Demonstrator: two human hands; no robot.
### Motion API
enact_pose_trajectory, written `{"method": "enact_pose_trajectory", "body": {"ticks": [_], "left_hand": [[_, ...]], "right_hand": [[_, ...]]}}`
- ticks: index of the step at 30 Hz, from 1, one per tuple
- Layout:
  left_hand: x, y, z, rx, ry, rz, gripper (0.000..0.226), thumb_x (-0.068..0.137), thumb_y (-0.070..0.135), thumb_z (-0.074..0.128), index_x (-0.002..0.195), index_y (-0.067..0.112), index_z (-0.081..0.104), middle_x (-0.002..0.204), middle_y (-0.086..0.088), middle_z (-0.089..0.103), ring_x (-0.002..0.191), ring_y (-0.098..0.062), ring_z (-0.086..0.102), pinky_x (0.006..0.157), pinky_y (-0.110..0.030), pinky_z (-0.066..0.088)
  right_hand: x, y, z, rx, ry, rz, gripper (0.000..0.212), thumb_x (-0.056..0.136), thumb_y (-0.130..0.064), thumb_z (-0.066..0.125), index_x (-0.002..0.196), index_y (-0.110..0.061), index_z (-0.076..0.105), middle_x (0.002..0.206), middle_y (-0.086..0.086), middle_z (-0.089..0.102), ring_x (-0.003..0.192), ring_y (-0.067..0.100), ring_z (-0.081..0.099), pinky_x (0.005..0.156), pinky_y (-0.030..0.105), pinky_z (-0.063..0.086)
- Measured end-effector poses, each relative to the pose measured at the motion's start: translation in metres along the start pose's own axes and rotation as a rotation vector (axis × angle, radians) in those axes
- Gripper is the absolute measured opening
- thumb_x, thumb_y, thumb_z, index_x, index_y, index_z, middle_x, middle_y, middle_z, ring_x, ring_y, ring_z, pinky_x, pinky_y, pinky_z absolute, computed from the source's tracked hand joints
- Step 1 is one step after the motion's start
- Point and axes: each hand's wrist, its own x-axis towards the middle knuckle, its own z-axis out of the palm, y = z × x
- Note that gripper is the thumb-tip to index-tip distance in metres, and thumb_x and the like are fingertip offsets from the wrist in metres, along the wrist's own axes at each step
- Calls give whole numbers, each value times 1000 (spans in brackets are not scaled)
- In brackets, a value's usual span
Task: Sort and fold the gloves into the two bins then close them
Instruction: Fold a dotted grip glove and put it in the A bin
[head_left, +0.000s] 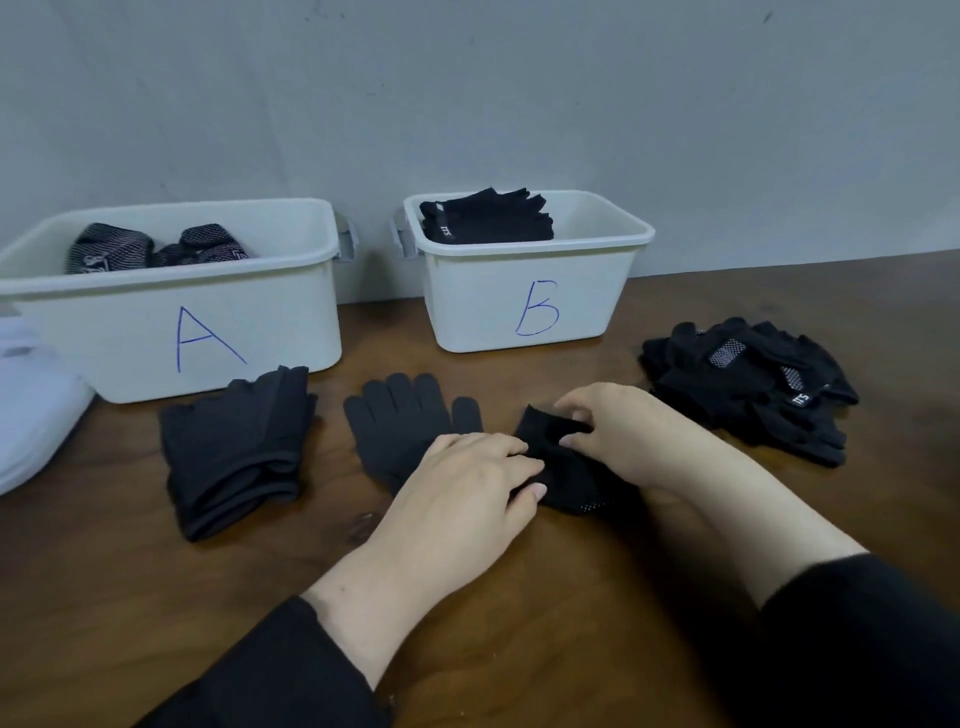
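On the wooden surface (519, 597) before bin B (535, 291), both hands work one black dotted glove (566, 478): the left hand (467, 483) presses it flat with straight fingers, while the right hand (608, 431) pinches its upper edge. If the left hand's pressure slips, the fold could spring open. The glove lies between and beneath both hands.
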Motion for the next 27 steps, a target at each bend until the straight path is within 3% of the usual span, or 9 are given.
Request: {"method": "enact_pose_trajectory", "body": {"ticks": [2, 5, 9, 12, 14, 16, 18, 21, 27], "left_hand": [[-6, -4, -6, -20, 66, -13, 37, 104, 43, 41, 137, 37, 57, 142, 17, 52, 132, -2, 40, 112, -23, 16], [-16, -14, -16, -60, 211, -78, 33, 101, 38, 49, 130, 31, 64, 131, 15, 60, 124, -4, 49, 109, -24, 23], [-33, -33, -23, -62, 286, -83, 29, 101, 38, 47, 115, 27, 70, 112, 16, 65, 103, -5, 57, 97, -28, 42], [-45, -42, -27, -55, 244, -81, 31, 99, 41, 45, 91, 26, 72, 92, 17, 56, 84, -5, 54, 79, -28, 49], [-51, -46, -29, -39, 179, -72, 36, 99, 44, 44, 85, 25, 72, 88, 17, 53, 81, -4, 53, 77, -23, 47], [-57, -50, -31, -47, 95, -44, 39, 99, 49, 42, 89, 27, 73, 90, 18, 55, 86, -3, 52, 80, -13, 41], [-62, -54, -35, -81, 66, -41, 41, 99, 51, 39, 89, 28, 72, 92, 18, 56, 89, -2, 53, 81, -11, 41], [-67, -61, -41, -128, 172, -73, 40, 100, 50, 39, 84, 28, 69, 89, 17, 58, 86, -2, 57, 77, -20, 48], [-73, -70, -51, -222, 473, -183, 43, 99, 47, 39, 75, 21, 64, 71, 9, 56, 70, -10, 57, 65, -31, 48]], "right_hand": [[4, -6, -7, 28, -65, 34, 21, 94, -29, 68, 114, -25, 70, 117, -6, 68, 110, 17, 63, 95, 38, 52], [3, -11, -23, 125, 12, 35, 4, 89, -23, 68, 87, -26, 70, 93, -8, 70, 92, 16, 66, 80, 33, 55], [-14, -28, -63, 454, 104, 9, 5, 89, -18, 69, 86, -19, 72, 86, 5, 76, 71, 16, 65, 73, 34, 51], [-20, -44, -89, 511, 119, -34, 8, 91, -15, 66, 87, -18, 72, 81, 10, 73, 52, 15, 56, 64, 34, 45], [-20, -55, -100, 488, 143, -63, 9, 92, -16, 66, 90, -21, 74, 84, 10, 74, 57, 25, 64, 66, 42, 52], [-20, -67, -109, 498, 155, -85, 9, 93, -19, 67, 95, -23, 75, 94, 13, 74, 83, 35, 71, 81, 50, 58], [-21, -78, -115, 511, 156, -115, 10, 96, -19, 65, 98, -20, 75, 95, 11, 75, 84, 27, 72, 79, 40, 59], [-20, -91, -122, 564, 136, -154, 12, 100, -16, 61, 98, -14, 72, 81, 3, 73, 70, 12, 68, 71, 30, 55], [-10, -116, -125, 580, 3, -180, 12, 99, -10, 60, 105, -8, 70, 84, 5, 73, 71, 16, 67, 77, 39, 62]]}}
